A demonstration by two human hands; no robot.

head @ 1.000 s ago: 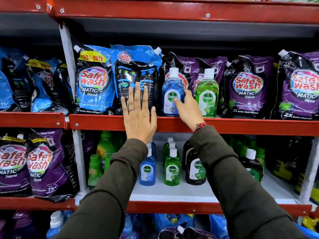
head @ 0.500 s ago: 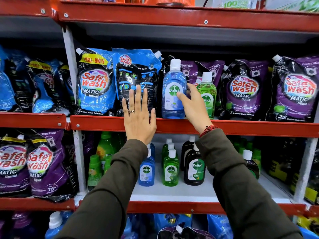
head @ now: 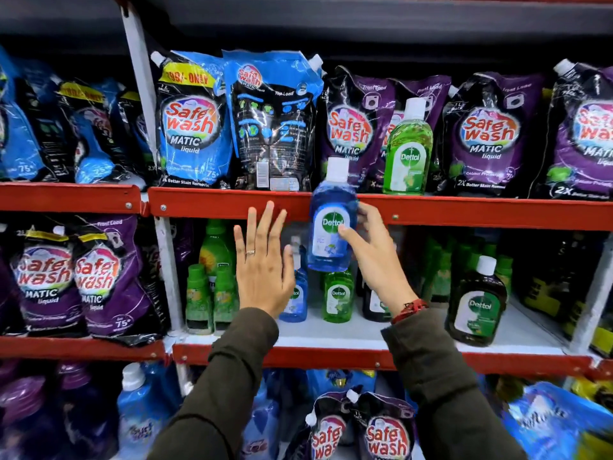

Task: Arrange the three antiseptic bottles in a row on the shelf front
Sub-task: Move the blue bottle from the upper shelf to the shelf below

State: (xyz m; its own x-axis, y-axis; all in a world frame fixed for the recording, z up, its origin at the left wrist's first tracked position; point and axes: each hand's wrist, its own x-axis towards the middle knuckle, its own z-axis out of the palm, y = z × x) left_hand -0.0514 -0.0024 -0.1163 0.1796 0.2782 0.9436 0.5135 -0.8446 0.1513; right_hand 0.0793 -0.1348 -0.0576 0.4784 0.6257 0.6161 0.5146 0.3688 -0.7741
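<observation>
right hand (head: 371, 257) wrapped around the blue antiseptic bottle (head: 332, 224), thumb across the label and fingers behind, held upright in the air in front of the red upper shelf edge (head: 212, 202), clear of any shelf. left hand (head: 263, 260) open and flat, fingers spread, holding nothing, hovering before the lower shelf, probably ready to steady or make room. green antiseptic bottle (head: 407, 151) standing on the upper shelf among purple detergent pouches (head: 487, 137), apparently misplaced. smaller blue, green and dark bottles in a row on the white lower shelf (head: 331, 336), with a large dark antiseptic bottle (head: 476, 303) further right. seemingly mid-carry toward the lower shelf front.
</observation>
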